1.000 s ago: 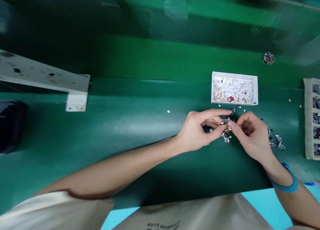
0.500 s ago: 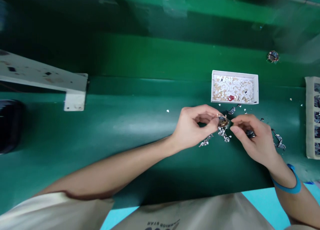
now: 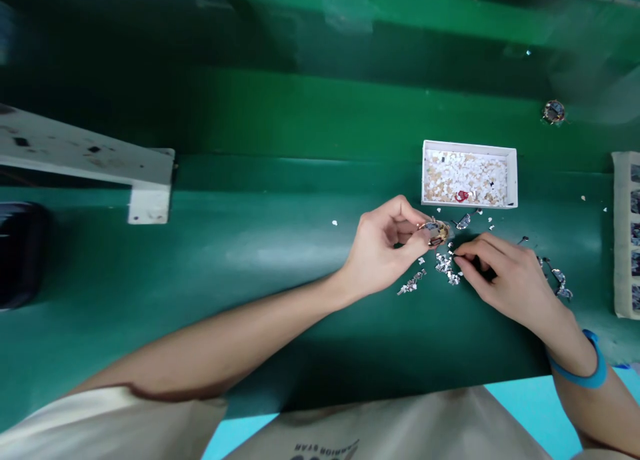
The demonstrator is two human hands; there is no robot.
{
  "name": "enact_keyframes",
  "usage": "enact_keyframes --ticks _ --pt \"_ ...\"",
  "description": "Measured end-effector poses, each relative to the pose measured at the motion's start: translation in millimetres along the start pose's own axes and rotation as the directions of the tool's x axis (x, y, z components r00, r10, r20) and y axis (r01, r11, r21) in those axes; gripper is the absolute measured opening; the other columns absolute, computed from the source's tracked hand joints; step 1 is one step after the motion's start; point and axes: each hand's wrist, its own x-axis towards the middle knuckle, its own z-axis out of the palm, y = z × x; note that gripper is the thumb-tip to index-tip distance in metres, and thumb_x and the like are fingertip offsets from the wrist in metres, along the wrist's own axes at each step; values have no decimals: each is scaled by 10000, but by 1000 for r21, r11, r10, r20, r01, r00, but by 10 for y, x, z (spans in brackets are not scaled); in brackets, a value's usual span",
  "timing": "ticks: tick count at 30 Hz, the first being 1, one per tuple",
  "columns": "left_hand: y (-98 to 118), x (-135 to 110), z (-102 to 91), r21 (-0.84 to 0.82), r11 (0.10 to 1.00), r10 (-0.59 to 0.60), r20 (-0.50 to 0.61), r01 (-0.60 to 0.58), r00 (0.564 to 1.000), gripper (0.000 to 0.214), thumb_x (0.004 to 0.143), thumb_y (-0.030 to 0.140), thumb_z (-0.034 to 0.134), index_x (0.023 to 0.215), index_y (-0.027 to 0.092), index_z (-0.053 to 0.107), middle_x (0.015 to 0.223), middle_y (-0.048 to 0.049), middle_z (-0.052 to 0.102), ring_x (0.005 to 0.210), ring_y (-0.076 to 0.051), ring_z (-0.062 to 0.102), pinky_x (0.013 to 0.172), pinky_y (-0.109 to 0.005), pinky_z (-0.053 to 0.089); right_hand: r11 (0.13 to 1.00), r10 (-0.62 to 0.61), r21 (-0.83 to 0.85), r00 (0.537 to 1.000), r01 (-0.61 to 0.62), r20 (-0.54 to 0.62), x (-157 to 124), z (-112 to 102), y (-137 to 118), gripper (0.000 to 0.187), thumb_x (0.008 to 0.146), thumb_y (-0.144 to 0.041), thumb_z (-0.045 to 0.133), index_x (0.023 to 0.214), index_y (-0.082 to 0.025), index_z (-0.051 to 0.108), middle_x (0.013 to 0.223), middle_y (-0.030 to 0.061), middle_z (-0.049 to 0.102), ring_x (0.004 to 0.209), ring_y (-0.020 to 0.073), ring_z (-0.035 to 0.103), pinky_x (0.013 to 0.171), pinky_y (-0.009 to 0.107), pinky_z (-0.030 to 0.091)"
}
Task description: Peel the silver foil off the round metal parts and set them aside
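My left hand (image 3: 387, 247) pinches a small round gold and dark part (image 3: 436, 231) between thumb and fingers, just above the green bench (image 3: 250, 260). My right hand (image 3: 505, 280) lies lower and to the right, its fingertips pressed together at a little heap of small silvery pieces (image 3: 445, 265) on the bench. What the right fingers hold, if anything, is too small to make out. More silvery pieces (image 3: 411, 284) lie under the left hand. A blue band (image 3: 585, 373) circles my right wrist.
A white box (image 3: 470, 175) of small pale chips and one red bit stands just behind the hands. A pale compartment tray (image 3: 626, 233) is at the right edge. More silvery parts (image 3: 557, 280) lie right of my right hand. A white bracket (image 3: 100, 163) juts at left.
The hands, which met over the part, have separated. My left hand lifted the round part slightly up and left. My right hand dropped to the silvery heap.
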Motion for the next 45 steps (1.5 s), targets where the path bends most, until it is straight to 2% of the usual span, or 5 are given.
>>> enact_keyframes --ticks 19,32,36,40,45 --pt "-74 -17 -34 101 992 68 71 -75 995 128 853 198 743 884 162 624 878 -62 769 737 -141 743 699 -225 619 990 50 120 978 -76 203 -38 -163 68 46 1018 -206 626 1044 -242 640 972 -39 633 698 97 583 667 289 442" --pt "-14 -48 9 251 964 63 81 -82 995 215 876 203 697 1057 131 786 714 1 690 579 -94 642 604 -202 571 992 -67 -105 995 75 77 -22 -32 60 132 1109 -273 518 1080 -198 623 993 23 680 787 156 657 624 315 448" --pt "-10 -60 32 210 977 13 58 -25 998 182 847 215 738 1006 126 756 805 -54 777 670 -145 743 649 -223 611 999 -55 -5 990 54 -127 -1 -63 -23 46 1083 -235 581 1081 -202 613 971 16 675 768 121 652 634 258 480" --pt "14 -63 63 80 996 -51 20 50 998 148 784 183 776 853 155 648 787 -54 791 646 -146 757 600 -188 595 996 -89 -19 931 89 -354 20 17 -134 76 1025 -170 664 1069 -213 619 926 11 698 767 122 663 673 244 514" --pt "14 -81 77 22 997 -78 38 77 996 218 746 153 798 787 169 584 773 -34 780 659 -131 760 620 -163 598 991 -130 -91 915 103 -383 59 161 -152 128 1002 -150 690 1089 -207 615 937 13 720 770 113 687 668 230 520"
